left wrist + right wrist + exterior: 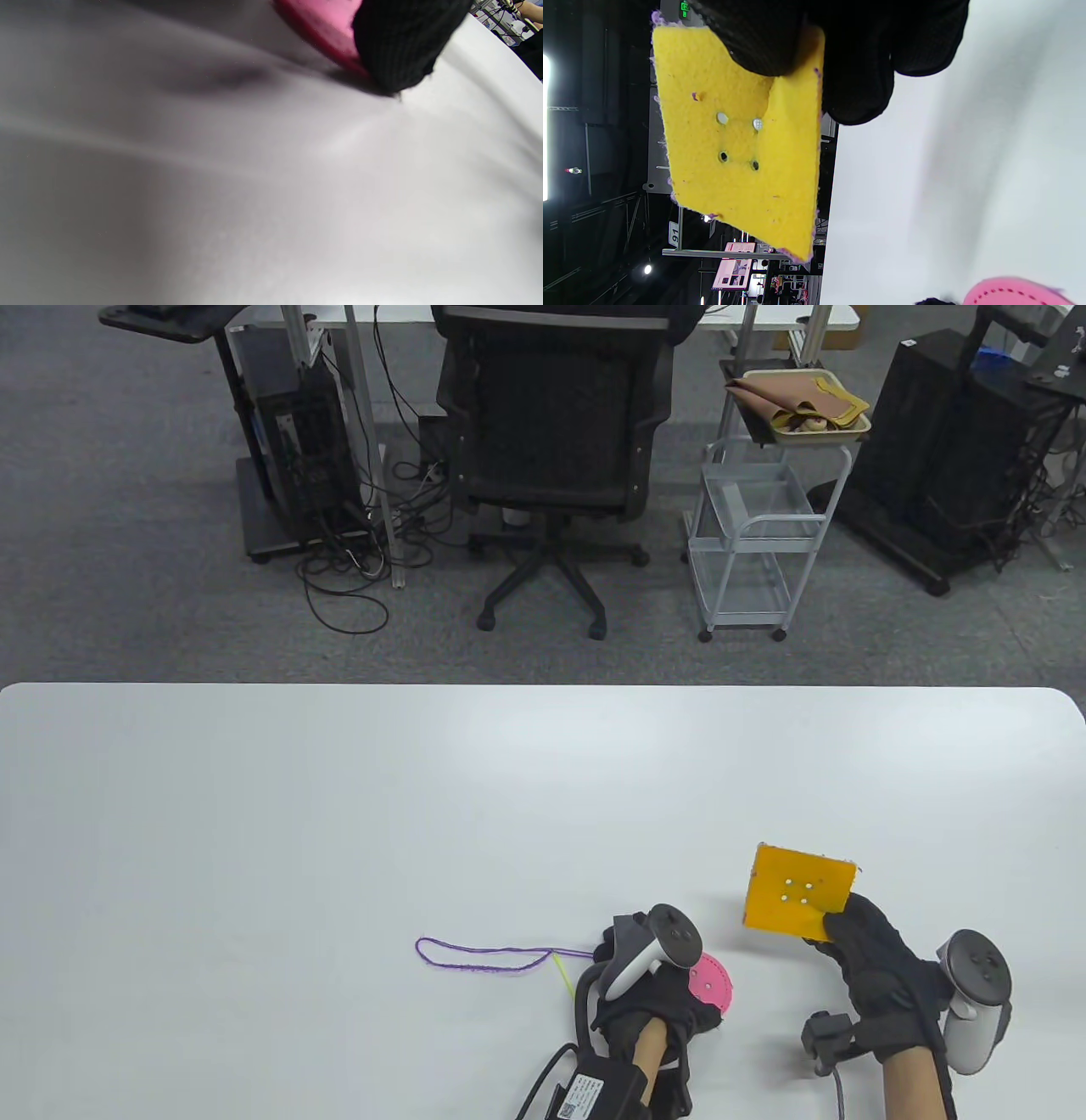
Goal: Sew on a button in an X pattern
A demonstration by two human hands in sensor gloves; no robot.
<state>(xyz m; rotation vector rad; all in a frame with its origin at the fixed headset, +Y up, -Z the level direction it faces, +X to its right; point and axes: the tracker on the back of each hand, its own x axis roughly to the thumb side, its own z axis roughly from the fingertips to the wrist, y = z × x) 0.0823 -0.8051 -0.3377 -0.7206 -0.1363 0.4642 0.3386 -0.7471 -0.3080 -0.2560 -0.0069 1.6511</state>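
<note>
While your right hand [878,963] fingers [763,38] pinch the yellow felt square [797,892] aloft, bring its four holes over the pink button [711,982] your left hand [649,993] presses on the desk [339,831]; that hand's finger spread stays hidden.

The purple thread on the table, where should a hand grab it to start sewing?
Best pinched near the yellow needle, at the right end of the thread, coming from above. The thread lies flat in a long loop, limp, so grabbing mid-loop would probably just drag it. The left hand, touching the pink button, is closest.
</note>
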